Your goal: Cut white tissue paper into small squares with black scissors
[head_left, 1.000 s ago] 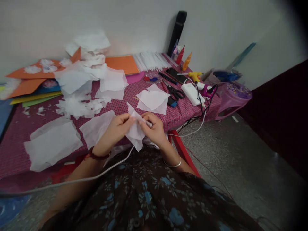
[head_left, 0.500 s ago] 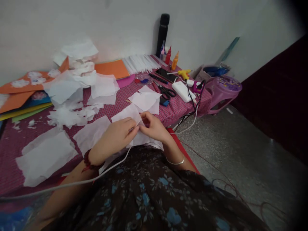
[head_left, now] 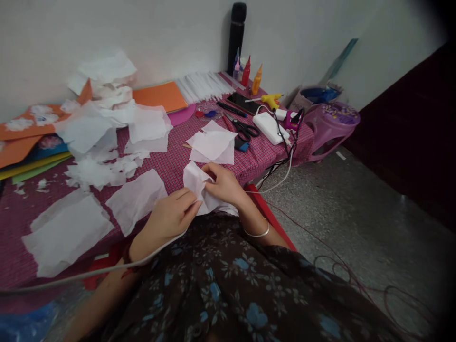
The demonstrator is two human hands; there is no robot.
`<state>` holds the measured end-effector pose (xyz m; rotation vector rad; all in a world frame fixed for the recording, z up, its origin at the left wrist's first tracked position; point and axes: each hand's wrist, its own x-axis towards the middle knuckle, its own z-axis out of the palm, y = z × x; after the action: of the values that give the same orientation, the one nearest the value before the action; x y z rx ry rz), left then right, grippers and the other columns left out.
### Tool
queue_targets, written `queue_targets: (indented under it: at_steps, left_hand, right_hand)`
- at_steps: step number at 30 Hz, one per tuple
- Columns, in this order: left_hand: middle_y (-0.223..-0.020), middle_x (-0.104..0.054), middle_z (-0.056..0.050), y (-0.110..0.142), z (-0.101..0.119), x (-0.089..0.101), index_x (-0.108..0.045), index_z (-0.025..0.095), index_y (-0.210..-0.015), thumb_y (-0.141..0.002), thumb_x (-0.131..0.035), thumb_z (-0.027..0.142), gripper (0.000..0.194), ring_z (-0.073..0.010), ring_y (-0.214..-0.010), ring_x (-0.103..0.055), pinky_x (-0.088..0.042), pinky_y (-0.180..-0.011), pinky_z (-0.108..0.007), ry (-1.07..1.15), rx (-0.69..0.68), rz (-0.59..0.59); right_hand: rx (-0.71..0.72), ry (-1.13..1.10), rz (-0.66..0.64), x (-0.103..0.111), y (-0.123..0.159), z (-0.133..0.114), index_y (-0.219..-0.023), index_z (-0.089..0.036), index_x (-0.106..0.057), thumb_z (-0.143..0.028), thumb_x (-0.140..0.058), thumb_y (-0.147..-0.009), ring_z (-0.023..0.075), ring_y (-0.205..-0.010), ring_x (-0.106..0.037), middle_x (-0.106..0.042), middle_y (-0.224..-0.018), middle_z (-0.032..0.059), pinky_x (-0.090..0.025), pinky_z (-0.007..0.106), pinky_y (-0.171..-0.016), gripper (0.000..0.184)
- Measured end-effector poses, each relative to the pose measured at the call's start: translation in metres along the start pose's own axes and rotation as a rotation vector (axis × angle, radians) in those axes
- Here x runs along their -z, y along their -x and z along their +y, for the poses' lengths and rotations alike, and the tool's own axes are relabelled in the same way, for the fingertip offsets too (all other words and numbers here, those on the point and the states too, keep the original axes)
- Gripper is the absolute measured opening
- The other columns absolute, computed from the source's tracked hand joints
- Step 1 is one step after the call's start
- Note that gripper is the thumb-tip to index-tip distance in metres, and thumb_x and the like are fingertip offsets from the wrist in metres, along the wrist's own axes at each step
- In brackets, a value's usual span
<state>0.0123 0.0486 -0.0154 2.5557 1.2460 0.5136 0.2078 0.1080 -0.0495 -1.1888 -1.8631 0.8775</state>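
You pinch the white paper (head_left: 195,176) between the fingers and thumbs of your left hand (head_left: 179,211) and right hand (head_left: 223,184). Black scissors (head_left: 245,128) lie on the table (head_left: 174,147), past your grip.

Thin white sheet (head_left: 195,179), creased and partly folded, upright between the fingers (head_left: 210,183).

Ahead of my left fingers (head_left: 185,197), I see a lane of bare checked cloth (head_left: 174,148) between torn tissue (head_left: 94,170) and stacked white squares (head_left: 213,142). Beyond my right fingers (head_left: 212,167), those squares, black scissors (head_left: 238,124) and a white power bank (head_left: 270,127) obstruct any low sweep; behind my left ones, a white cable (head_left: 156,252) crosses the wrist.
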Motion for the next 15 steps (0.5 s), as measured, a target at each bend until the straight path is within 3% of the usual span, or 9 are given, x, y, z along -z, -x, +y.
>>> queue_targets:
  at_steps: [4, 6, 8, 12, 15]
  left_hand:
    - [-0.075, -0.058, -0.003, -0.002, 0.004, -0.003, -0.049, 0.021, -0.074, -0.098, -0.051, 0.032, 0.026, -0.0207, -0.069, -0.056, -0.037, -0.062, -0.033, -0.038, 0.108, 0.007]
    - [-0.08, -0.062, -0.004, -0.004, 0.008, -0.003, -0.056, 0.02, -0.086, -0.092, -0.061, 0.034, 0.016, -0.0223, -0.071, -0.059, -0.04, -0.063, -0.034, -0.056, 0.245, 0.085]
    - [-0.094, -0.067, -0.007, -0.008, 0.013, -0.002, -0.059, 0.018, -0.107, -0.086, -0.067, 0.034, 0.028, -0.0245, -0.076, -0.064, -0.046, -0.068, -0.036, -0.058, 0.327, 0.161]
    - [-0.12, -0.067, -0.014, -0.021, 0.022, -0.003, -0.055, 0.017, -0.127, -0.083, -0.066, 0.02, 0.046, -0.0304, -0.103, -0.067, -0.052, -0.082, -0.039, -0.13, 0.281, 0.25]
    - [-0.123, -0.065, -0.015, -0.03, 0.019, -0.008, -0.052, 0.017, -0.132, -0.083, -0.061, 0.011, 0.051, -0.0326, -0.112, -0.065, -0.051, -0.089, -0.041, -0.212, 0.271, 0.303]
  right_hand:
    - [0.042, 0.052, -0.012, -0.002, -0.002, -0.003, -0.085, -0.019, -0.065, -0.012, -0.056, -0.077, 0.0175, -0.08, -0.06, -0.068, -0.086, 0.0012, -0.04, 0.027, -0.072, 0.014]
    - [0.02, 0.087, -0.006, -0.003, -0.003, -0.005, -0.083, -0.019, -0.065, -0.011, -0.054, -0.078, 0.0176, -0.076, -0.059, -0.068, -0.08, 0.0007, -0.037, 0.027, -0.068, 0.014]
    - [0.0, 0.129, -0.008, -0.003, -0.003, -0.008, -0.083, -0.019, -0.065, -0.012, -0.053, -0.079, 0.018, -0.073, -0.059, -0.067, -0.076, 0.0005, -0.036, 0.028, -0.066, 0.014]
    - [0.01, 0.211, -0.043, -0.004, -0.004, -0.022, -0.081, -0.02, -0.064, -0.014, -0.052, -0.083, 0.0187, -0.073, -0.061, -0.069, -0.076, 0.0013, -0.036, 0.028, -0.065, 0.014]
    - [0.03, 0.286, -0.082, -0.003, -0.004, -0.034, -0.082, -0.02, -0.065, -0.016, -0.052, -0.088, 0.0198, -0.074, -0.063, -0.073, -0.081, 0.004, -0.036, 0.03, -0.066, 0.015]
